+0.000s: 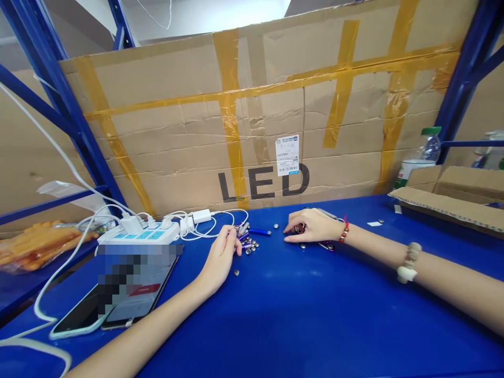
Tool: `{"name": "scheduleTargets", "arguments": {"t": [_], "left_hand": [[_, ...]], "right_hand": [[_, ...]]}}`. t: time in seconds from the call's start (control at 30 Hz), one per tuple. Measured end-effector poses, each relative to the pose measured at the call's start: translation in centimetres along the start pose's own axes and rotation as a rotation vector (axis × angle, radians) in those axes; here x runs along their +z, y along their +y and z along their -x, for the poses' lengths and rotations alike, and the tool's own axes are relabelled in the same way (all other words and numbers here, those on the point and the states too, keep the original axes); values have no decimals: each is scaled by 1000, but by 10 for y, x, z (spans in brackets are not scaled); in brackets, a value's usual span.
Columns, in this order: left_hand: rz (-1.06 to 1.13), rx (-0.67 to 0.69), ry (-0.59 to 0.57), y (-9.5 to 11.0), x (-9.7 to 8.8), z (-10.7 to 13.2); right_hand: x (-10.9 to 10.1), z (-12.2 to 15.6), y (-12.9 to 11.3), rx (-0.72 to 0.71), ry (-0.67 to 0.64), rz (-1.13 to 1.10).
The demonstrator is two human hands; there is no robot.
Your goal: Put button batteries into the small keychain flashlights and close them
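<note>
My left hand [221, 257] is closed, its fingers curled at the near side of a small pile. What it holds, if anything, is hidden behind the fingers. In that pile are purple metal tubes [246, 245] and several small silver round caps [254, 245]. A blue tube [260, 232] lies just behind them. My right hand [313, 226] hovers low, thumb and fingers apart, over another group of small parts partly covered by the palm. A loose silver cap [276, 226] sits left of its fingertips. Another cap [236, 272] lies beside my left wrist.
A white power strip [137, 236] with tangled cables and two phones [79, 315] [137, 302] occupy the left. Behind the blue tabletop [315, 325] stands a large taped cardboard box [177, 142]. An open carton [444, 205] and a bottle [419, 157] are at right.
</note>
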State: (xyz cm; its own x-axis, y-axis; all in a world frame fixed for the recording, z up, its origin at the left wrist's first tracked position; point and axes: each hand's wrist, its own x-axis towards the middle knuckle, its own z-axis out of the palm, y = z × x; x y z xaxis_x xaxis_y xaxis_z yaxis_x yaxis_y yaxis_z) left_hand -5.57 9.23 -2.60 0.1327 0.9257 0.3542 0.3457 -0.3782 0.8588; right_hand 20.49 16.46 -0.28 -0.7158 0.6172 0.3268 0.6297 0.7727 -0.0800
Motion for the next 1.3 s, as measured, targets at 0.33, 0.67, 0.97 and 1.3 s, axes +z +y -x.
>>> {"name": "scheduleTargets", "arguments": {"t": [0.33,0.67,0.97,1.3], "left_hand": [[61,-7,-4,2,1,1],[222,-92,-7,4,0,1],[193,-91,-32,-4,-3,-2],[208,-83,37,-6,-4,-3]], "right_hand": [[7,-6,-3,153,-35,-155],[13,-12,-2,300,-129,-301],[6,-12,-10,333,-165,-201],[7,-11,-4,337,-146,-273]]}}
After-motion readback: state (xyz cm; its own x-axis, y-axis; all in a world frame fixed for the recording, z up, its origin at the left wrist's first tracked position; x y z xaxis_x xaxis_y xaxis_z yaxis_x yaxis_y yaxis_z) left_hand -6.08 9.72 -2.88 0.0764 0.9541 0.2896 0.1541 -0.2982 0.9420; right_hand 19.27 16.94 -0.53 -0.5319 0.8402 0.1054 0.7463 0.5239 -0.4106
